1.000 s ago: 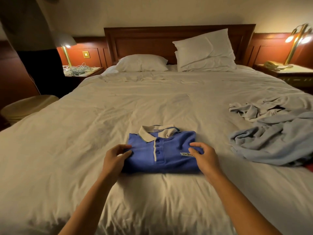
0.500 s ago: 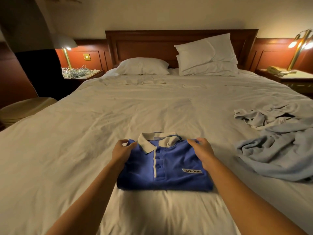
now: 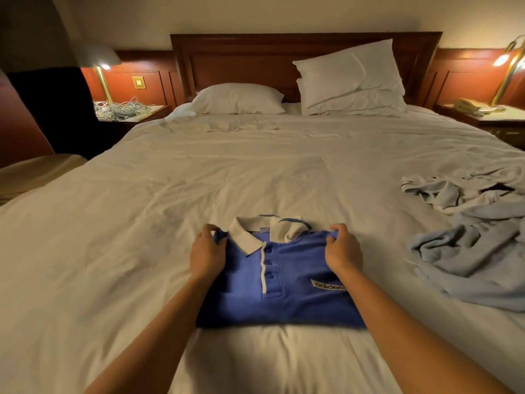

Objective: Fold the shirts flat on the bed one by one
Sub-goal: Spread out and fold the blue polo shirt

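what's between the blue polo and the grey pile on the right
Nothing but bare, wrinkled sheet separates the polo from the grey pile, as the head view shows. The right hand grips the polo's corner on that side.

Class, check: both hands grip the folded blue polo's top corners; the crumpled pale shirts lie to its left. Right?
No: the head view shows the pale shirts right of the blue polo. The left hand and right hand do grip its top corners.
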`<control>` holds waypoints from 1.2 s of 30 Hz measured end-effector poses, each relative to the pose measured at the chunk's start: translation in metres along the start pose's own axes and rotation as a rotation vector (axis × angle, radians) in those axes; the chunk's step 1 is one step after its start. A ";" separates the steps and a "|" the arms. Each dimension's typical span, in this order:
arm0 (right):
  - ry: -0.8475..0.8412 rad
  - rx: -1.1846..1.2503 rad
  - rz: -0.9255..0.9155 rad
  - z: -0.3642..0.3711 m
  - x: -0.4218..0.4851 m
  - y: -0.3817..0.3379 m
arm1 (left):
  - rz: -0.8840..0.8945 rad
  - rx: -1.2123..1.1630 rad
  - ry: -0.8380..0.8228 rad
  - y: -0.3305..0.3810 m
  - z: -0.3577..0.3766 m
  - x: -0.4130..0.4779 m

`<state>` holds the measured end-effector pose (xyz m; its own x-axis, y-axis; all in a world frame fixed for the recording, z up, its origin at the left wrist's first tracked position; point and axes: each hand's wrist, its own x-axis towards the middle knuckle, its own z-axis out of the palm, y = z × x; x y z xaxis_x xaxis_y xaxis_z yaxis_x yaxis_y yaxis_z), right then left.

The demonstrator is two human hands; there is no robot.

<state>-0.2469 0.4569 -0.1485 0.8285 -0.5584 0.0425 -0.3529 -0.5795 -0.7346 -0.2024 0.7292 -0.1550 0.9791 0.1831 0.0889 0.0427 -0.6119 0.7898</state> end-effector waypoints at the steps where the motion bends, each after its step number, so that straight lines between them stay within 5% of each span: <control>1: -0.008 -0.026 -0.017 -0.002 -0.001 -0.004 | 0.001 0.025 -0.018 0.004 -0.004 0.000; 8: -0.338 -0.290 -0.262 -0.022 -0.056 0.005 | 0.095 0.133 -0.201 0.010 -0.043 -0.059; 12: -0.448 -0.717 -0.590 -0.029 -0.098 0.034 | 0.341 0.630 -0.446 0.006 -0.043 -0.112; 15: -0.413 -0.769 -0.527 -0.042 -0.119 0.047 | 0.342 0.785 -0.528 -0.006 -0.047 -0.128; 18: -0.385 -0.574 -0.368 -0.049 -0.128 0.040 | 0.362 0.907 -0.545 -0.009 -0.058 -0.129; 20: -0.242 -0.241 -0.211 -0.053 -0.128 0.036 | 0.248 0.771 -0.469 -0.006 -0.065 -0.130; 23: -0.133 0.189 -0.080 -0.060 -0.133 0.035 | -0.009 0.262 -0.177 -0.003 -0.079 -0.135; 25: -0.089 0.343 -0.051 -0.065 -0.137 0.039 | -0.077 -0.001 -0.151 -0.004 -0.086 -0.141; 29: 0.029 0.367 -0.100 -0.072 -0.144 0.044 | -0.076 -0.205 -0.066 -0.010 -0.098 -0.150; 36: 0.129 0.346 -0.180 -0.070 -0.146 0.030 | -0.060 -0.257 -0.209 -0.001 -0.095 -0.145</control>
<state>-0.4092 0.4796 -0.1298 0.7947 -0.5488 0.2594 -0.0217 -0.4528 -0.8914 -0.3633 0.7767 -0.1110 0.9971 0.0349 -0.0674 0.0756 -0.3863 0.9193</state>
